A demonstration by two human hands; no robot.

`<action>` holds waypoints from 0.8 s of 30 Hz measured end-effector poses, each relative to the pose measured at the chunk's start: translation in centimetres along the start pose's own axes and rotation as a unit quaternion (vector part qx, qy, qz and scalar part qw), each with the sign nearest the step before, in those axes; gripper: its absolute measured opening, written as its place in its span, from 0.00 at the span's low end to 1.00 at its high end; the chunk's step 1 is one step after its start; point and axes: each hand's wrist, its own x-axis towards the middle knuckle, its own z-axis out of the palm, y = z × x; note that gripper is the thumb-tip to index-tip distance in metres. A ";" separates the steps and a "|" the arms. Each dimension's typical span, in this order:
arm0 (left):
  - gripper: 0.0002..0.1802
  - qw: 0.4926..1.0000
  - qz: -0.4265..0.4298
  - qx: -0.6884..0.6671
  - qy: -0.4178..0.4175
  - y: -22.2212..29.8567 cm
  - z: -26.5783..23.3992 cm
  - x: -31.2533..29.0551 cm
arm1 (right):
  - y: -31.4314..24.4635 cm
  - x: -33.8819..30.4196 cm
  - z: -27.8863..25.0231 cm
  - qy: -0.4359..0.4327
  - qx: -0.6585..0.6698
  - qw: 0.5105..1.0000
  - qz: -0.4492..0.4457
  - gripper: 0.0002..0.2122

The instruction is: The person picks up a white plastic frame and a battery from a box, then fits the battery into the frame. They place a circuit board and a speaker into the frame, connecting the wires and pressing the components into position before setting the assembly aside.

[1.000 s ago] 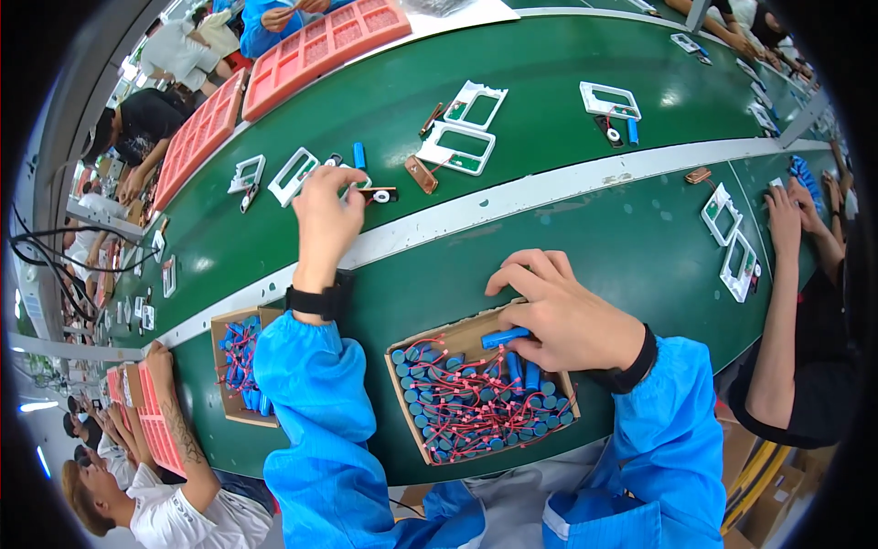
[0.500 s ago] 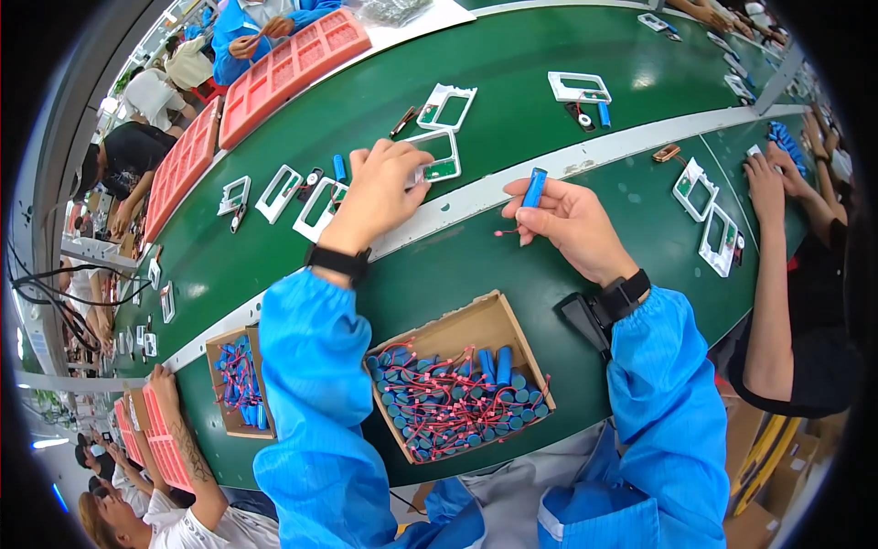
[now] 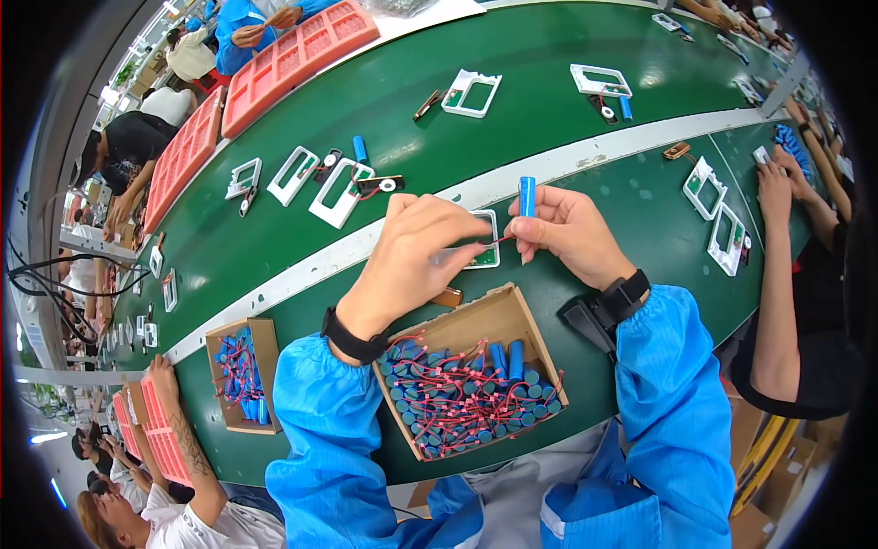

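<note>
Upright in my right hand is a blue cylindrical battery, pinched between thumb and fingers. Its short red lead runs left to my left hand, whose thumb and fingertips are closed on the lead's end; the plug itself is hidden. Behind the left fingers, a white plastic frame with a green circuit board lies on the near bench, mostly covered. A small brown part sits beneath that hand. Nearer me, an open cardboard box holds many blue batteries with red leads.
A second box of batteries stands at left. Beyond the white rail, the green belt carries several white frames with small parts. Pink trays line its far side. Co-workers' arms reach in at both sides.
My left hand has drawn a white frame off the belt onto the near bench, then moved to the battery's lead. The battery stays in my right hand, now more upright.
</note>
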 end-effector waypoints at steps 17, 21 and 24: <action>0.13 0.994 0.101 -0.034 -0.003 -1.5 0.2 -1.7 | 2.2 0.9 2.6 0.003 0.152 0.984 0.090 0.10; 0.12 0.994 0.105 -0.033 0.014 -1.6 0.2 -1.7 | 2.2 0.8 2.7 -0.010 0.157 0.985 0.075 0.07; 0.12 0.995 0.094 -0.032 0.024 -1.7 0.4 -1.7 | 2.3 0.7 2.9 -0.018 0.149 0.987 0.055 0.07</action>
